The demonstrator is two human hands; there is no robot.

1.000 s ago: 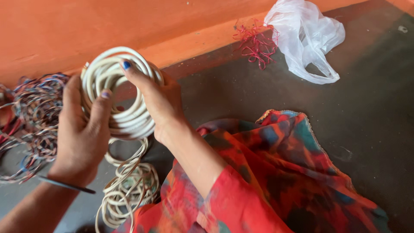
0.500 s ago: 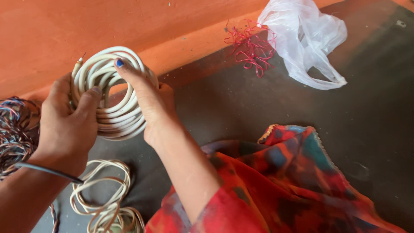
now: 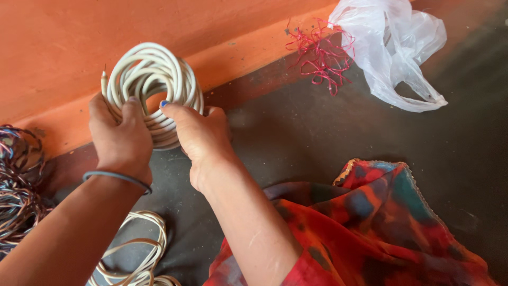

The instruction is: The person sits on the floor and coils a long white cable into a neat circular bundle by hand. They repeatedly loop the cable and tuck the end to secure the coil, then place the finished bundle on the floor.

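Observation:
A tight coil of white cable (image 3: 153, 74) is held upright in front of the orange wall. My left hand (image 3: 120, 139) grips its lower left side, with a cut cable end sticking up beside the thumb. My right hand (image 3: 198, 139) grips the lower right side, a blue-painted fingertip resting inside the ring. A dark bangle sits on my left wrist. More loose white cable (image 3: 135, 259) lies in loops on the dark floor below my left forearm.
A tangle of multicoloured twisted wire (image 3: 18, 185) lies at the left edge. Red wire scraps (image 3: 317, 47) and a clear plastic bag (image 3: 394, 47) sit by the wall at top right. My red patterned garment (image 3: 381, 228) covers the lower right floor.
Both hands slid down to the coil's lower edge and the coil rose a little toward the wall. My right finger moved from the top rim to inside the ring. The view shifted right.

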